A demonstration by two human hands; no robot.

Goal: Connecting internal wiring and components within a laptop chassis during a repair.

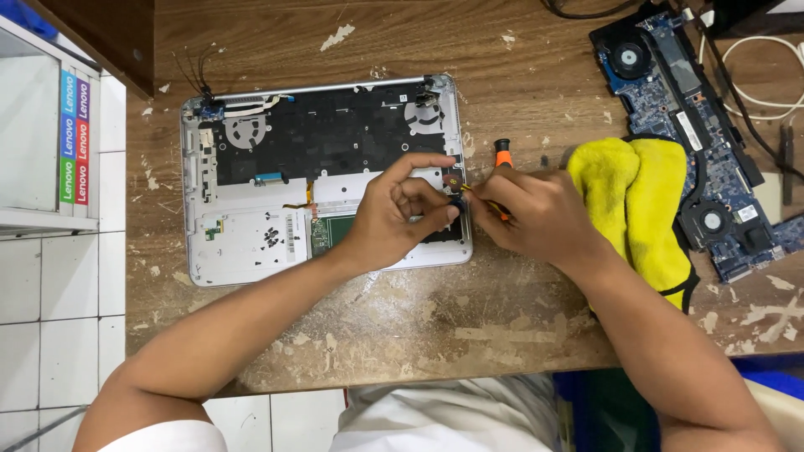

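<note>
From the head view, an opened laptop shell [327, 180] lies on the worn wooden table [469, 326], toward its left edge, with the bare keyboard backing facing up. The left hand [398, 213] rests over the shell's right front corner, fingers curled in, index finger stretched along toward the right edge; thumb and fingertips pinch a small dark part [455, 203] there. The right hand [528, 213] sits just beside it, off the shell's right edge, fingers closed around a screwdriver [502, 156] whose orange-and-black handle sticks up past the knuckles; its tip meets the small part between the two hands. A yellow cloth [636, 205] lies just right of the right hand, partly under the wrist. A blue circuit board [687, 109] with two fans lies toward the table's right edge, its near end under the cloth.
</note>
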